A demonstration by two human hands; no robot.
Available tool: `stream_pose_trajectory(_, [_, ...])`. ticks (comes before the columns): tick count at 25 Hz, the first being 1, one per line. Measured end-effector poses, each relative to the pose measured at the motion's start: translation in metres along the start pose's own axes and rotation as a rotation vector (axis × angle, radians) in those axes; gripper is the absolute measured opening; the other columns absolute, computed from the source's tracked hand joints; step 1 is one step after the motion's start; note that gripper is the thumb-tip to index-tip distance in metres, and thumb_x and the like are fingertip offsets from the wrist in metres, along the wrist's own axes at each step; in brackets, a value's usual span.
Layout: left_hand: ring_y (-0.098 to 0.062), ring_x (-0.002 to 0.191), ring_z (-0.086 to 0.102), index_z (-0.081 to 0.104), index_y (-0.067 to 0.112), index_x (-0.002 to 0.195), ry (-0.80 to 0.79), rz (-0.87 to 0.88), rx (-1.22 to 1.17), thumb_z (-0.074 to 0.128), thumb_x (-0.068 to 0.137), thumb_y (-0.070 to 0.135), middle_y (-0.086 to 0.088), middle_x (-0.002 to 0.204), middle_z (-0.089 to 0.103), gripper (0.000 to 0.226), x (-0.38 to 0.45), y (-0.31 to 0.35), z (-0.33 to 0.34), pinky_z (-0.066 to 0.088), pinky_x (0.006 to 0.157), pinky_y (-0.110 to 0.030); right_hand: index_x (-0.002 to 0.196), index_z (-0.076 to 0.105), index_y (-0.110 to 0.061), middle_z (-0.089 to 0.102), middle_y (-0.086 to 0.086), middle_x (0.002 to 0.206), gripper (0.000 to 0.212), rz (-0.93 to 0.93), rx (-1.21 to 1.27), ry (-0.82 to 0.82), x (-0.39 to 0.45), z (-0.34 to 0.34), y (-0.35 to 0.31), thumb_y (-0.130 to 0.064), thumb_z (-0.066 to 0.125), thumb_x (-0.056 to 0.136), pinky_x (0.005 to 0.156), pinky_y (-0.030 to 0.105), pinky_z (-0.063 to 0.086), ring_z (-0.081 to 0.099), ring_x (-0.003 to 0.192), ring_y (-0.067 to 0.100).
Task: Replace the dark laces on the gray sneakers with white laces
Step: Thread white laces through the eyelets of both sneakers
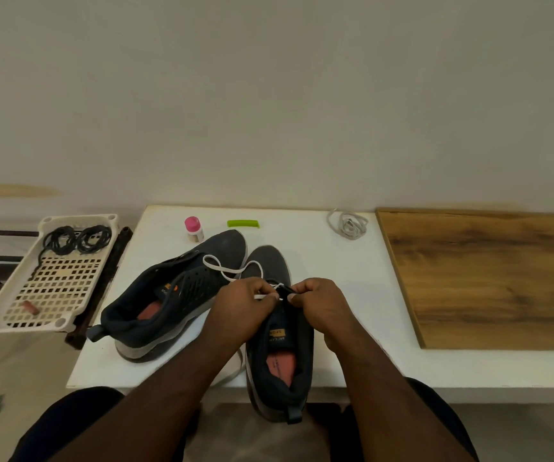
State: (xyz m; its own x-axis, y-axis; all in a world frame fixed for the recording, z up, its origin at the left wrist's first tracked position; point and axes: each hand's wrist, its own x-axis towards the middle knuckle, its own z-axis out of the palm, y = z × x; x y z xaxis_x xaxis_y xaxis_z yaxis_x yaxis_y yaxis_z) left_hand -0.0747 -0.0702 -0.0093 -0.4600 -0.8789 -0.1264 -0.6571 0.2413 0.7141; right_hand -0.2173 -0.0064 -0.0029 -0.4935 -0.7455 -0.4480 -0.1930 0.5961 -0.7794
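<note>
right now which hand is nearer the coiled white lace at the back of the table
Right. The right hand is below-left of the coiled white lace; the left hand is farther left.

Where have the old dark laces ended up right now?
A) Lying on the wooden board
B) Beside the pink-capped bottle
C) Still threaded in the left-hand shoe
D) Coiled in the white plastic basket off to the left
D: the dark laces lie coiled at the far end of the white plastic basket, left of the table, while the hands work on a shoe.
</note>
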Motion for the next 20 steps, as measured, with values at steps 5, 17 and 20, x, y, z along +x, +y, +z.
stream_pose_trajectory(5, [0.003,0.082,0.062,0.072,0.033,0.083,0.114,-0.072,-0.132,0.065,0.089,0.033,0.019,0.084,0.069,0.009,0.005,-0.006,0.012,0.048,0.072,-0.022,0.087,0.074,-0.014,0.074,0.008,0.088,0.008,0.024,0.07,-0.037,0.001,-0.004,0.0,-0.011,0.067,0.088,0.071,0.034,0.054,0.066,0.078,0.02])
stream_pose_trajectory(17, [-0.002,0.08,0.06,0.07,0.033,0.093,0.089,-0.028,-0.028,0.06,0.092,0.038,0.017,0.083,0.066,0.012,0.003,-0.008,0.024,0.047,0.069,-0.025,0.087,0.074,-0.016,0.075,0.007,0.087,0.006,0.004,0.087,-0.048,0.001,-0.003,0.0,-0.013,0.07,0.086,0.073,0.037,0.057,0.07,0.082,0.023])
stream_pose_trajectory(20, [0.0,0.08,0.061,0.067,0.037,0.088,0.027,-0.019,-0.048,0.06,0.091,0.035,0.017,0.083,0.067,0.008,0.001,-0.009,0.022,0.052,0.073,-0.028,0.091,0.074,-0.014,0.075,0.009,0.089,0.006,0.067,0.194,-0.089,-0.003,-0.007,-0.003,-0.015,0.073,0.085,0.063,0.031,0.058,0.072,0.081,0.021])
